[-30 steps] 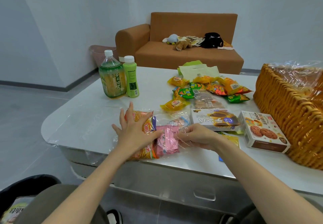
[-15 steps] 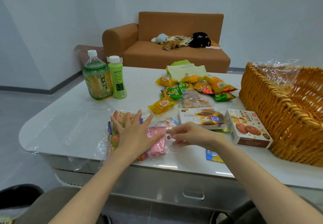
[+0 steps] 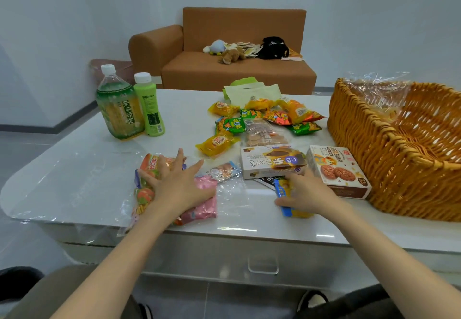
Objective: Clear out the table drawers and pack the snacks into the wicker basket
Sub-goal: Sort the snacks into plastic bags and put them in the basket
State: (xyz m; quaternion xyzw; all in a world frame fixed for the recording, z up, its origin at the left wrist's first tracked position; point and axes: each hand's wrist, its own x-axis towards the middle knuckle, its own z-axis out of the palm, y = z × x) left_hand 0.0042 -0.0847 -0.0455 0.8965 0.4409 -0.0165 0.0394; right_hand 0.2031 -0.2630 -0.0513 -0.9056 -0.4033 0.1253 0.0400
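Left hand (image 3: 179, 186) flat on the snack bag (image 3: 149, 166), right hand (image 3: 306, 194) gripping a blue packet (image 3: 285, 210) by the cookie box (image 3: 336, 169)

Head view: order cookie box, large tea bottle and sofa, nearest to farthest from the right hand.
1. Cookie box, just right of the right hand.
2. Large tea bottle, table's far left.
3. Sofa, beyond the table.

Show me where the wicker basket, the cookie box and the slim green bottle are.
wicker basket (image 3: 361, 149): head view, woven left outer wall.
cookie box (image 3: 334, 169): head view, printed top face.
slim green bottle (image 3: 149, 109): head view, middle of its body.
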